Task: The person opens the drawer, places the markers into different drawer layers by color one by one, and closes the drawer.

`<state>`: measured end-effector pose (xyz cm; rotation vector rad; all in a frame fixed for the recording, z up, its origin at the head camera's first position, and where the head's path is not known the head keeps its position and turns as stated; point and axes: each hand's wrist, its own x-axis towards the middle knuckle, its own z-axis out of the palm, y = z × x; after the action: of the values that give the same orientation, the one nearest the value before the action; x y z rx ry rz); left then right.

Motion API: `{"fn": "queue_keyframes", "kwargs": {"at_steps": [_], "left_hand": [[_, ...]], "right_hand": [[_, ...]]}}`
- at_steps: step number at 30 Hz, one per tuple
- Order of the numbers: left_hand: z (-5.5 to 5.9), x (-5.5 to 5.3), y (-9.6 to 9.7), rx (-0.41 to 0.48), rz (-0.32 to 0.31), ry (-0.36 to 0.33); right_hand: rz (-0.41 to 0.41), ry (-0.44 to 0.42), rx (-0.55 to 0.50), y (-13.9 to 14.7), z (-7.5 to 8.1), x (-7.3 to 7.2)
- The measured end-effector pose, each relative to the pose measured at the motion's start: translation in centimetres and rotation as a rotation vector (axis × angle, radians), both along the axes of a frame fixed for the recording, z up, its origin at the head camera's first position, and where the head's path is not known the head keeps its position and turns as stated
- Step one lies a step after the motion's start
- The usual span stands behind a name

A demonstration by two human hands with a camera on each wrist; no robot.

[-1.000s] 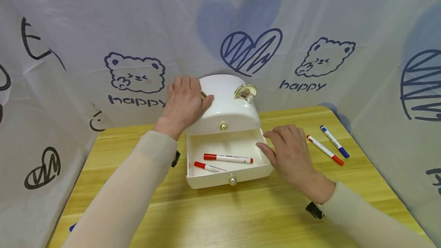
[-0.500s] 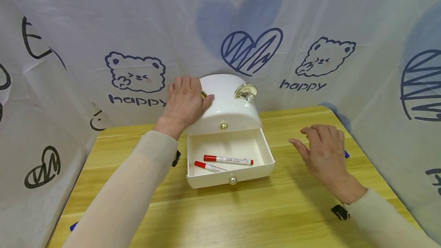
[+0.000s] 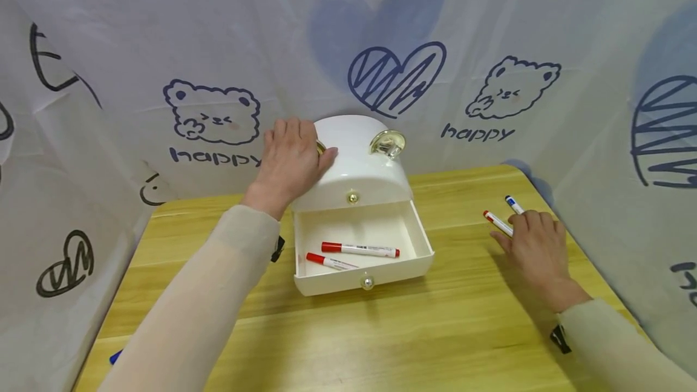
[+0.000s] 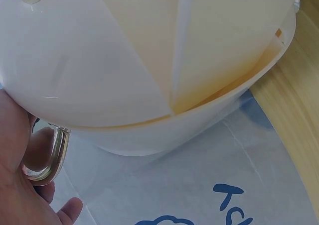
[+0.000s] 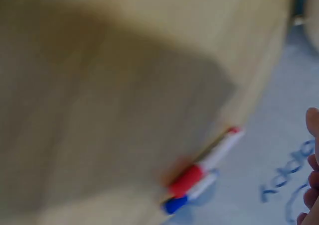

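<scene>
A white domed box stands at the back of the table, its lower drawer pulled out. Inside the drawer lie two red-capped markers, one whole and one partly hidden by the front wall. My left hand grips the gold handle on the box's left side, a finger through the loop and the thumb on the shell. On the right, my right hand is over a red marker and a blue marker, covering their near ends. In the right wrist view its fingers are loosely bent and hold nothing.
A second gold handle sticks out on the box's right. Part of a blue object shows beside the left sleeve at the table's left edge. Printed cloth hangs behind and at both sides of the wooden table.
My right hand has moved from the drawer's right side rightward to the two markers on the table. The left hand stays on the handle, and the drawer stays out.
</scene>
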<state>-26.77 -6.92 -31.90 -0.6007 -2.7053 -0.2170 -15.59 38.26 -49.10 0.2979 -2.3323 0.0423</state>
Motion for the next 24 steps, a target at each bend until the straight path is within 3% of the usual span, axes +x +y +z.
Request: {"fn": "queue_keyframes", "kwargs": {"at_steps": [5,12,24], "left_hand": [[0.2,0.0,0.0,-0.001,-0.002,0.013],[0.2,0.0,-0.1,0.000,0.005,-0.003],[0.1,-0.1,-0.1,-0.006,0.003,0.000]], "right_hand": [[-0.080,-0.215,0.008,2.2,-1.2,0.2],[-0.142,-0.376,0.067,3.6,-1.4,0.1],[-0.181,-0.432,0.113,4.6,-2.7,-0.5]]}}
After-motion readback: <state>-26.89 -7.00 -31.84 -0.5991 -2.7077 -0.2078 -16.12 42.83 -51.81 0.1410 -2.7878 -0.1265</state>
